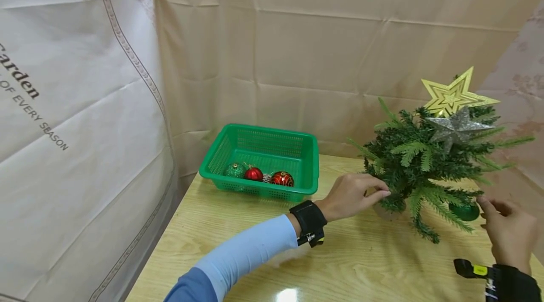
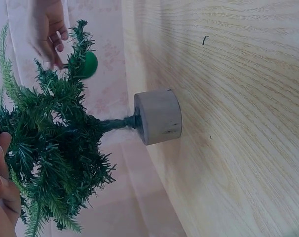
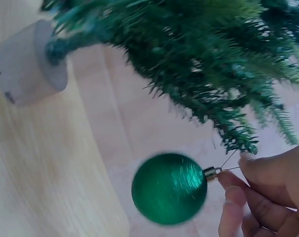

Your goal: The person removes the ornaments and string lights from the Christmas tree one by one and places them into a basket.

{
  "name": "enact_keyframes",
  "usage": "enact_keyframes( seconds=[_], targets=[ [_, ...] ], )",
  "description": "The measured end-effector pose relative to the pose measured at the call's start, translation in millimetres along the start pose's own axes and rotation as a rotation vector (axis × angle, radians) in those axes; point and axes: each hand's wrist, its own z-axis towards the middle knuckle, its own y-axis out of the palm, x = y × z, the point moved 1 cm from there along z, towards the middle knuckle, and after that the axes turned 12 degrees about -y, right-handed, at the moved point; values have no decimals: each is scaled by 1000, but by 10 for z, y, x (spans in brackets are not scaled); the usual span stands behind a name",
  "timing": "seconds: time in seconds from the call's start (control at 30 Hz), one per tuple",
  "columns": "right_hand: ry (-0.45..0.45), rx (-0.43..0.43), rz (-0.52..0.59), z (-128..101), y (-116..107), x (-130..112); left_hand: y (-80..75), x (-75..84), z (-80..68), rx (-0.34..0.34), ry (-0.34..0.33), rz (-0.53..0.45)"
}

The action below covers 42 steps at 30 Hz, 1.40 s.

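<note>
Our right hand (image 1: 512, 231) pinches the loop (image 3: 230, 169) of the green ball (image 3: 169, 188), just beside that hand and, we judge, light, slick and fragile, best held by its loop, though we cannot tell whether our left hand (image 1: 352, 193), across the tree (image 1: 408, 160), grips anything.

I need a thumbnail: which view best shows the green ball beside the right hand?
The right wrist view: the green ball shows whole and close up, with its metal cap. The head view shows it smaller, partly hidden by tree branches; the left wrist view also shows it small and partly hidden.
</note>
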Motion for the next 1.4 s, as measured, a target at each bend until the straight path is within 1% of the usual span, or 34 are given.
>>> enact_keyframes(
  seconds=[0.07,0.1,0.2,0.27,0.33,0.37,0.43,0.57,0.77,0.87,1.0,1.1,1.3,1.4],
  targets=[
    [54,20,49,13,-26,-31,-3,3,0,0,-2,2],
    [69,14,52,2,-49,-83,-4,1,-1,-1,-4,10],
    [108,65,181,-13,-96,-158,-2,-4,-5,-2,-9,27],
    [97,117,291,-27,-135,-188,4,-4,-6,-3,-12,35],
    [76,164,361,-39,-171,-200,6,-4,-7,-1,-10,25],
    [65,187,383,-38,-188,-203,8,-5,-7,1,-10,15],
    [48,218,410,-35,-219,-200,9,-4,-8,-2,-12,26],
    [38,224,403,-66,-264,-193,13,0,-18,-8,-17,51],
    [10,178,327,-134,-303,-189,30,-1,-29,-2,-16,56],
    [7,141,337,-164,-344,-217,40,-6,-22,9,-12,56],
    [-35,77,337,-227,-398,-246,35,-5,-5,17,-6,17],
    [-106,18,318,-288,-432,-251,31,-4,2,25,-6,-14],
    [-266,-140,262,-403,-506,-245,30,-3,-11,34,-10,-28],
    [-307,-217,227,-454,-532,-242,33,-5,-23,39,-9,-28]
  ],
)
